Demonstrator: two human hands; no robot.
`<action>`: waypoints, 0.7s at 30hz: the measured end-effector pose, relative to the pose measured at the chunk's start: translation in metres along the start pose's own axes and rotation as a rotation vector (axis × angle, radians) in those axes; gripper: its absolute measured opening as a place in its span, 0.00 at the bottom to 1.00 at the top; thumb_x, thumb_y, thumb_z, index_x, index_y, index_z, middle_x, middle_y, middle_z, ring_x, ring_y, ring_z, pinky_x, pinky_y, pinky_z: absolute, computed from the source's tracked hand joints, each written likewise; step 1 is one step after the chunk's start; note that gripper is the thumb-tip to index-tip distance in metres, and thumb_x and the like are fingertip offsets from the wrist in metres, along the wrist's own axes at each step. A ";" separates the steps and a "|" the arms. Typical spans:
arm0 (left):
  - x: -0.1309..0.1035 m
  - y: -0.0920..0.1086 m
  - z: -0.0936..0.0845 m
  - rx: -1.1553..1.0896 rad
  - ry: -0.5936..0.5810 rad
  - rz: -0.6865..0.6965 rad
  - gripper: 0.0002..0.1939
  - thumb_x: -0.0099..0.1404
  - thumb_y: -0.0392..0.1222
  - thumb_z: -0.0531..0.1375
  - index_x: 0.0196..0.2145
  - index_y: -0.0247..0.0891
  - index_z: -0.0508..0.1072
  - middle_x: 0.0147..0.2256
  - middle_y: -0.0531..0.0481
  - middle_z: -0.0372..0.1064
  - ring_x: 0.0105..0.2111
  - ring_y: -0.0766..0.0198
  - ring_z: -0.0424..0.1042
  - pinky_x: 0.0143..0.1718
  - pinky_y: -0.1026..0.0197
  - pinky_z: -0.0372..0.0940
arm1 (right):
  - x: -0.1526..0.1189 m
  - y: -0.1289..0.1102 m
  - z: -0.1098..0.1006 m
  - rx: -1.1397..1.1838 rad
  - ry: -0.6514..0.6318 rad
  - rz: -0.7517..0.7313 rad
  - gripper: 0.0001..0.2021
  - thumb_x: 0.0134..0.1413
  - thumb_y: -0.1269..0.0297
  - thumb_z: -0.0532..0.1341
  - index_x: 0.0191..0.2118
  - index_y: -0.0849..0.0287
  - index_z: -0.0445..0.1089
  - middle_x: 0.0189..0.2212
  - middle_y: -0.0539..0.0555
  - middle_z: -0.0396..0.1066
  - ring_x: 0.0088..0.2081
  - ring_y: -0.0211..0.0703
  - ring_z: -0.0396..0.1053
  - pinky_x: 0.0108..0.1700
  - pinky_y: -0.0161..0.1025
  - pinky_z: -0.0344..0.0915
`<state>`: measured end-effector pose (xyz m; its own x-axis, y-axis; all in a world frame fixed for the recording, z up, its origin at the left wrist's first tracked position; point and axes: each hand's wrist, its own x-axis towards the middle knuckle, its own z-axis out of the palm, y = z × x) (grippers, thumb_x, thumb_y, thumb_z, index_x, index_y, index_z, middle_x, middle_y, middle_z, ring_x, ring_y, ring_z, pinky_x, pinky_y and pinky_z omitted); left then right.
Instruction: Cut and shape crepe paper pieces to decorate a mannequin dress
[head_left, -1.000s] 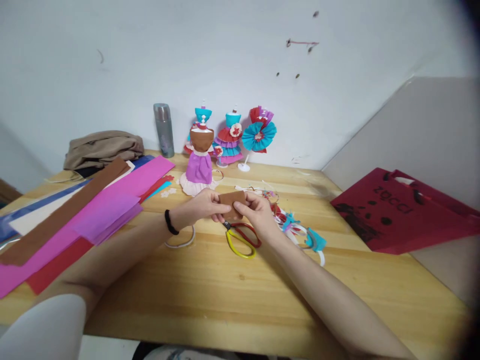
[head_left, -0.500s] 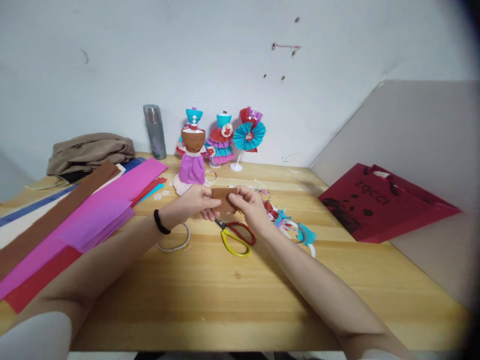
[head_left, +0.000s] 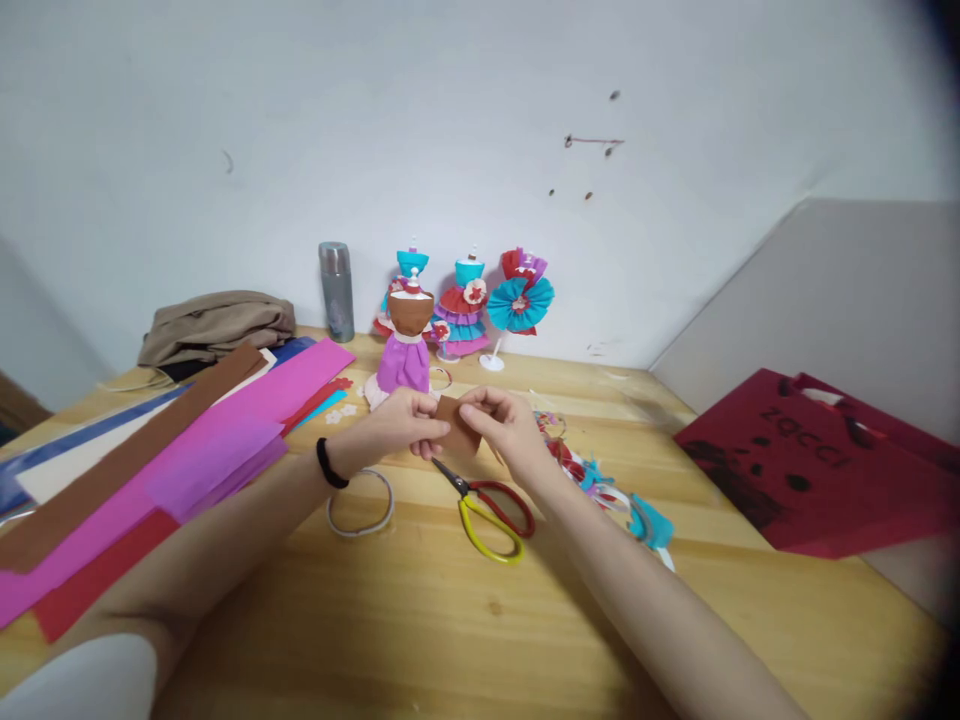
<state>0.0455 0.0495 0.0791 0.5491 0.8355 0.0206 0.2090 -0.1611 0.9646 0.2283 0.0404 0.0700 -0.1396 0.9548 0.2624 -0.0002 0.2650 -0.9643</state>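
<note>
At far left, on a pale, grained wooden table, overlapping lengths of matte paper: blue strip, cream strip, brown strip, smooth magenta sheet, thin lilac sheets, red sheet. Behind these, a rumpled, soft brown cloth. Next, upright by the wall, a cylindrical grey flask with a shiny lid and a faint pattern, too small to make out. In front, small red and white flower cut-outs.

Near the middle, a thin, pale ring flat on the wood, close to the left wrist with its black band. Left hand: thumb and curled fingers pinched on the left edge of a flat brown piece, up in front of the dressed stands, all gathers, ruffles and rosettes in turquoise, red, lilac and brown. Below the piece, scissors with dark blades and looped handles, one red, one yellow. Right hand: thumb and fingers closed on the piece's upper right part.

Further right, partly behind the right forearm, tangled multicoloured scraps. At far right, a tilted, glossy-looking dark red bag with black blotches and lettering legible roughly as "zqcci".
</note>
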 end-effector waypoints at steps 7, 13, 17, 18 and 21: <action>0.002 0.001 0.005 -0.076 0.032 -0.055 0.10 0.57 0.44 0.64 0.26 0.34 0.73 0.23 0.50 0.73 0.22 0.68 0.71 0.24 0.68 0.65 | 0.000 0.009 -0.003 0.043 0.099 0.050 0.14 0.36 0.54 0.69 0.22 0.57 0.69 0.16 0.46 0.65 0.19 0.34 0.59 0.24 0.34 0.56; 0.003 0.005 0.010 -0.179 0.082 -0.113 0.11 0.52 0.44 0.67 0.29 0.32 0.74 0.24 0.48 0.75 0.23 0.68 0.72 0.26 0.68 0.65 | -0.006 0.003 -0.008 0.063 0.046 0.067 0.14 0.37 0.55 0.71 0.26 0.58 0.72 0.20 0.48 0.70 0.23 0.35 0.63 0.27 0.34 0.59; 0.002 0.006 0.009 -0.044 0.040 -0.092 0.05 0.49 0.37 0.65 0.24 0.33 0.73 0.20 0.53 0.71 0.21 0.70 0.69 0.22 0.70 0.60 | -0.009 0.002 -0.009 0.026 0.014 0.029 0.12 0.38 0.57 0.71 0.27 0.57 0.72 0.21 0.47 0.69 0.24 0.35 0.64 0.28 0.34 0.60; 0.002 0.006 0.009 -0.023 0.040 -0.082 0.05 0.49 0.37 0.65 0.24 0.33 0.73 0.21 0.53 0.71 0.21 0.70 0.69 0.23 0.70 0.61 | -0.009 0.002 -0.008 0.023 0.015 0.032 0.12 0.38 0.57 0.70 0.25 0.57 0.71 0.20 0.46 0.67 0.23 0.35 0.62 0.27 0.34 0.59; 0.000 0.007 0.012 -0.063 0.051 -0.051 0.07 0.51 0.39 0.65 0.29 0.34 0.74 0.25 0.52 0.73 0.25 0.67 0.72 0.26 0.67 0.65 | -0.010 0.002 -0.007 0.027 0.059 0.035 0.12 0.39 0.56 0.69 0.24 0.57 0.69 0.19 0.46 0.66 0.22 0.34 0.60 0.26 0.34 0.58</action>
<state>0.0563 0.0424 0.0828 0.4965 0.8679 -0.0167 0.1829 -0.0858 0.9794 0.2369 0.0325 0.0653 -0.0818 0.9699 0.2294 -0.0226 0.2283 -0.9733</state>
